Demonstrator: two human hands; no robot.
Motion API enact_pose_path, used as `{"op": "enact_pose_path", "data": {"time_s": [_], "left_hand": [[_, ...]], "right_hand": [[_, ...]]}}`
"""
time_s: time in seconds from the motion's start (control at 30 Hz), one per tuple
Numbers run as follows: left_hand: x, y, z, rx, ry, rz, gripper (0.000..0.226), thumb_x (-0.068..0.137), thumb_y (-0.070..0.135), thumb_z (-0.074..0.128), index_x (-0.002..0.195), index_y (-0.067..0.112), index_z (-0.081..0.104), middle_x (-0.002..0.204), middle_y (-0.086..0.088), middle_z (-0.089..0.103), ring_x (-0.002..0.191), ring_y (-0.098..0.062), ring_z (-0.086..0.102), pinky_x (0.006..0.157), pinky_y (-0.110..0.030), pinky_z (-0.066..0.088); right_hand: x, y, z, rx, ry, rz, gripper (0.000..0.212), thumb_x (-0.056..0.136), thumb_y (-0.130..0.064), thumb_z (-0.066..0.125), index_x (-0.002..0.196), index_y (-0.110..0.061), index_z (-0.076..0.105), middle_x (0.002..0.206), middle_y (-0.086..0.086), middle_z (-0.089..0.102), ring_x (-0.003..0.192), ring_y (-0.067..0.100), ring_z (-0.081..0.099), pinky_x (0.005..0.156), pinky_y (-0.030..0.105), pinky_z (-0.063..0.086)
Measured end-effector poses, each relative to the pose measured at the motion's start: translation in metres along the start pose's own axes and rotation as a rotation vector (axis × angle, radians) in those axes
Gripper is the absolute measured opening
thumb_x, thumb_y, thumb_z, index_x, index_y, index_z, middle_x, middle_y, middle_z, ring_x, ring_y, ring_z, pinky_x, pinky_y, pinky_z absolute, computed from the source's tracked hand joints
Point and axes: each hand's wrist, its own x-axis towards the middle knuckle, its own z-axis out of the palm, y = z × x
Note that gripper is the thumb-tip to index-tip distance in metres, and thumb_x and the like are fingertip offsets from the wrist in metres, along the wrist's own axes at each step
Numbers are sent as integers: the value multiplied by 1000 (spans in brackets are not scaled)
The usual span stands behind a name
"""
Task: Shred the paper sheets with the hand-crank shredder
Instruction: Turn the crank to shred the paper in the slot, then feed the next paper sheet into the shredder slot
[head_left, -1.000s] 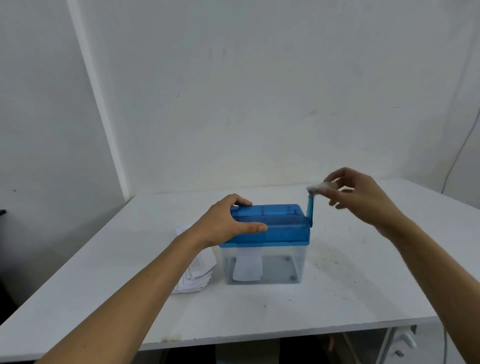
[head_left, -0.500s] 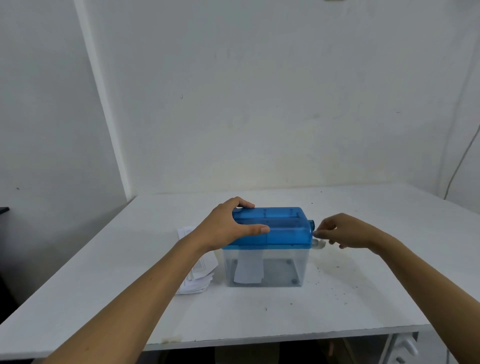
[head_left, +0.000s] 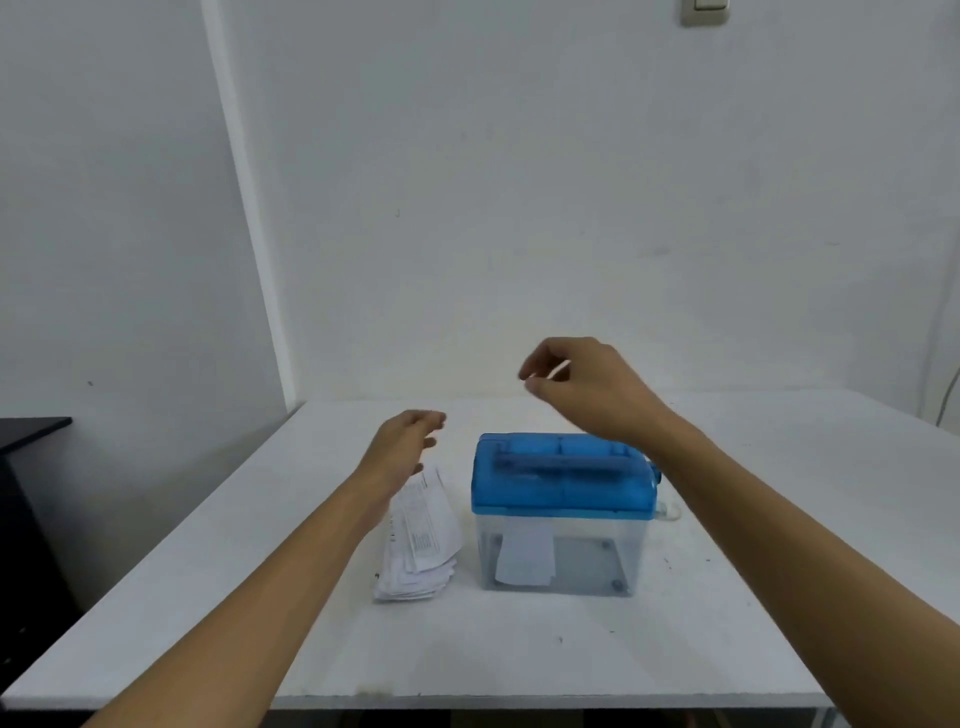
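Note:
The hand-crank shredder (head_left: 563, 486) has a blue top on a clear bin and stands mid-table. A white paper piece (head_left: 524, 558) hangs inside the bin. Its crank (head_left: 664, 506) points down on the right side, with no hand on it. A stack of printed paper sheets (head_left: 423, 540) lies just left of the shredder. My left hand (head_left: 402, 447) hovers over the far end of that stack with relaxed fingers and holds nothing. My right hand (head_left: 587, 384) is raised above the back of the shredder, fingers loosely curled, and nothing shows in it.
The white table (head_left: 519, 649) meets a white wall at the back. A dark cabinet (head_left: 26, 467) stands off its left side. A cable (head_left: 948, 395) hangs at the far right, and a wall switch (head_left: 705, 11) sits high up.
My left hand let go of the shredder top and moved left over the paper stack. My right hand left the crank and rose above the shredder. The crank now hangs down.

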Motion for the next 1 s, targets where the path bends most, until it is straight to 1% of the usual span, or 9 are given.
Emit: {"op": "enact_pose_path", "data": {"time_s": [0.1, 0.2, 0.27, 0.37, 0.43, 0.5, 0.6, 0.73, 1.0], "left_hand": [[3, -28, -22, 253, 9, -54, 14, 100, 29, 58, 113, 23, 58, 127, -1, 62, 101, -11, 56, 89, -29, 44], [-3, -60, -29, 478, -56, -36, 35, 98, 33, 62, 130, 23, 54, 141, 0, 54, 120, -17, 53, 95, -27, 39], [-14, -76, -27, 540, -118, -18, 61, 94, 49, 62, 147, 25, 41, 151, 6, 43, 137, -18, 44, 105, -29, 34], [-29, -87, -25, 710, -258, -62, 99, 71, 92, 47, 151, 35, 32, 152, 13, 40, 144, -15, 36, 118, -43, 27], [-38, -91, -25, 710, -277, -155, 93, 83, 69, 62, 151, 15, 31, 153, 0, 38, 147, -20, 31, 122, -42, 20], [-41, -97, -26, 814, -224, -128, 77, 92, 41, 59, 151, 4, 27, 161, -7, 27, 151, -21, 23, 124, -40, 11], [-36, -107, -31, 951, -213, -39, 74, 96, 49, 41, 160, 22, 14, 167, 8, 10, 153, -9, 7, 123, -44, 5], [-37, -116, -31, 823, -117, -2, 77, 94, 51, 46, 160, 28, 13, 166, 12, 15, 152, -4, 12, 123, -39, 5], [-46, -125, -28, 847, -99, 45, 66, 103, 55, 23, 160, 27, 8, 167, 10, 12, 152, -5, 10, 124, -36, 3]], "right_hand": [[3, -29, 27, -3, -93, -62, 10, 94, -21, 60, 96, -27, 68, 96, -11, 67, 75, 2, 61, 57, 9, 39], [3, -50, 61, 38, -165, -92, 14, 96, -19, 57, 105, -22, 68, 101, -7, 65, 82, 4, 61, 61, 12, 44], [2, -59, 89, 52, -215, -80, 23, 97, -16, 53, 116, -18, 65, 111, -3, 64, 92, 10, 61, 69, 15, 47], [-7, -61, 139, 78, -281, -5, 39, 99, -15, 48, 138, -14, 50, 137, 6, 50, 119, 18, 52, 87, 22, 40], [-18, -55, 172, 118, -308, 104, 46, 102, -15, 44, 147, -11, 37, 149, 8, 36, 132, 23, 43, 99, 28, 40], [-24, -44, 199, 78, -320, 212, 51, 104, -17, 40, 153, -9, 26, 160, 10, 21, 145, 29, 27, 115, 40, 33], [-24, -27, 218, -55, -317, 339, 56, 105, -18, 34, 155, -4, 16, 165, 16, 4, 152, 36, 3, 124, 44, 13], [-19, -15, 217, -42, -279, 480, 50, 99, -12, 44, 144, 0, 26, 150, 19, 22, 137, 32, 31, 110, 37, 37], [-11, -2, 217, 65, -223, 656, 47, 95, -8, 56, 137, -7, 34, 140, 14, 50, 124, 30, 54, 96, 35, 54]]}}
